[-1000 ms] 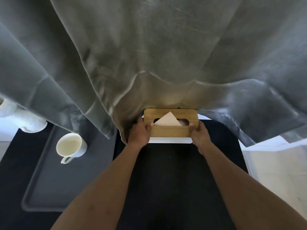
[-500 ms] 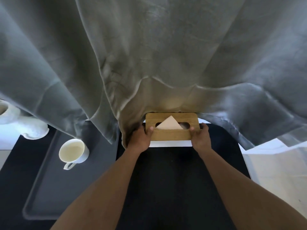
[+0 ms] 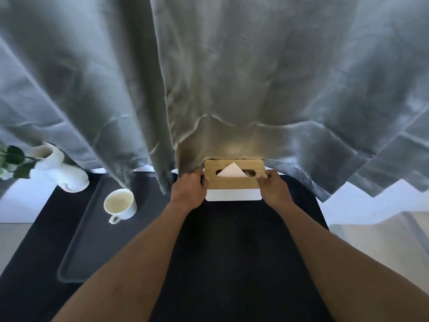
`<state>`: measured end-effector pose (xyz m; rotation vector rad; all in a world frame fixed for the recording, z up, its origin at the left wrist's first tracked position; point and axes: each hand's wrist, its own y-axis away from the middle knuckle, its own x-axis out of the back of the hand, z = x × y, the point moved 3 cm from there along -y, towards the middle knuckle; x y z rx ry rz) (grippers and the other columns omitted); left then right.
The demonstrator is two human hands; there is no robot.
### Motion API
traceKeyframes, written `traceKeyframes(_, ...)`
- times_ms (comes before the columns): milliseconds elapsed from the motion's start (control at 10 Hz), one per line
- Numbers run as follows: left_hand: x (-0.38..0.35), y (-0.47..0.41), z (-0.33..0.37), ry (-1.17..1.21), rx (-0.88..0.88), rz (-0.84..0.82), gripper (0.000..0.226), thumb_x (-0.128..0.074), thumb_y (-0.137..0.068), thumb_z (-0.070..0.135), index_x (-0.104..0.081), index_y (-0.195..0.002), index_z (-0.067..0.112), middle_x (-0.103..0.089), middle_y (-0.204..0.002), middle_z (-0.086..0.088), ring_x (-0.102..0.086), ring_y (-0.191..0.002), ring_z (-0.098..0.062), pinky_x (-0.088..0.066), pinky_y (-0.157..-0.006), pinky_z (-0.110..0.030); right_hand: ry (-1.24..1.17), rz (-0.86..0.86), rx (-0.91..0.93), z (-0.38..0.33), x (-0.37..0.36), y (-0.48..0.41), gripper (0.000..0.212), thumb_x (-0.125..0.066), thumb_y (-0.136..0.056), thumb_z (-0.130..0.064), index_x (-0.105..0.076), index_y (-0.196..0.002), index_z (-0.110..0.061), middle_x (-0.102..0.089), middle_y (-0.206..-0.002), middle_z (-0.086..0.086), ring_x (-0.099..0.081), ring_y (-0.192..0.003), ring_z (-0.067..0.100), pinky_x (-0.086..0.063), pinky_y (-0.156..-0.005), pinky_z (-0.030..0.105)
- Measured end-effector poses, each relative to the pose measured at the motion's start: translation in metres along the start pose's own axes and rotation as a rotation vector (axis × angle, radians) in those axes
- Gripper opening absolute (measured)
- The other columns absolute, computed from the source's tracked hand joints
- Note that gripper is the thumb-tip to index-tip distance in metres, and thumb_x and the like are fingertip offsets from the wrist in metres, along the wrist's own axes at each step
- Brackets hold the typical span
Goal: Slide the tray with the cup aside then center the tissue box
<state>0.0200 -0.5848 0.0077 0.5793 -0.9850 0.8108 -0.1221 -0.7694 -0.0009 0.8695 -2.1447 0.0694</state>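
The tissue box [image 3: 233,182], white with a wooden lid and a tissue sticking up, stands at the far edge of the black table, against the grey curtain. My left hand [image 3: 189,190] grips its left end and my right hand [image 3: 272,189] grips its right end. The dark grey tray [image 3: 79,247] lies on the left part of the table. A white cup [image 3: 120,204] stands on the tray's far end, handle toward me.
A grey curtain [image 3: 209,77] hangs behind the table and brushes its far edge. A white vase [image 3: 62,170] with green leaves stands at the back left. The table's black surface [image 3: 232,252] spreads between my forearms. Pale floor shows at the right.
The view has tilted up, so more curtain and the vase show. Both hands stay on the box ends; the box has shifted little against the table.
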Motion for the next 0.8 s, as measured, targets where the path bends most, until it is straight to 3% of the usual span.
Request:
traceKeyframes(100,0.013,0.019,0.006,-0.027,-0.035,0.005,0.031,-0.043,-0.098,0.034,-0.056,-0.118,0.014,-0.068,-0.106,-0.017,-0.064,-0.098,-0.038,-0.053,-0.082,-0.046,0.035,-0.019,0.047,-0.006,0.011,0.022,0.047,-0.036,-0.098,-0.045,-0.058,-0.12,-0.01,-0.067,-0.112,0.017,-0.062,-0.106,0.036,-0.04,-0.08,0.034)
traceKeyframes(200,0.038,0.058,0.017,-0.051,-0.067,0.044,0.032,-0.041,-0.097,0.035,-0.057,-0.117,0.016,-0.069,-0.108,-0.016,-0.065,-0.099,-0.038,-0.053,-0.083,-0.046,0.05,-0.005,0.139,-0.014,0.031,0.069,0.043,-0.036,-0.098,-0.043,-0.06,-0.118,-0.014,-0.068,-0.109,0.013,-0.061,-0.102,0.034,-0.039,-0.077,0.033)
traceKeyframes(400,0.08,0.144,0.044,-0.088,-0.169,0.127,0.031,-0.043,-0.097,0.034,-0.059,-0.114,0.013,-0.069,-0.11,-0.015,-0.064,-0.101,-0.038,-0.052,-0.084,-0.046,0.11,0.003,0.292,-0.026,0.065,0.164,0.038,-0.04,-0.098,-0.039,-0.058,-0.124,-0.017,-0.068,-0.112,0.007,-0.061,-0.107,0.028,-0.045,-0.084,0.037)
traceKeyframes(600,0.121,0.212,0.061,-0.168,-0.247,0.223,0.035,-0.041,-0.099,0.034,-0.056,-0.121,0.012,-0.066,-0.118,-0.016,-0.062,-0.108,-0.038,-0.045,-0.091,-0.046,0.14,0.087,0.42,-0.042,0.092,0.243,0.034,-0.044,-0.097,-0.036,-0.06,-0.118,-0.015,-0.066,-0.118,0.009,-0.059,-0.109,0.027,-0.042,-0.085,0.035)
traceKeyframes(800,0.143,0.258,0.064,-0.272,-0.271,0.284,0.042,-0.039,-0.097,0.039,-0.051,-0.13,0.017,-0.059,-0.131,-0.011,-0.056,-0.119,-0.035,-0.039,-0.099,-0.05,0.195,0.155,0.54,-0.049,0.113,0.298,0.039,-0.044,-0.096,-0.035,-0.054,-0.127,-0.013,-0.061,-0.129,0.011,-0.054,-0.119,0.03,-0.044,-0.1,0.044)
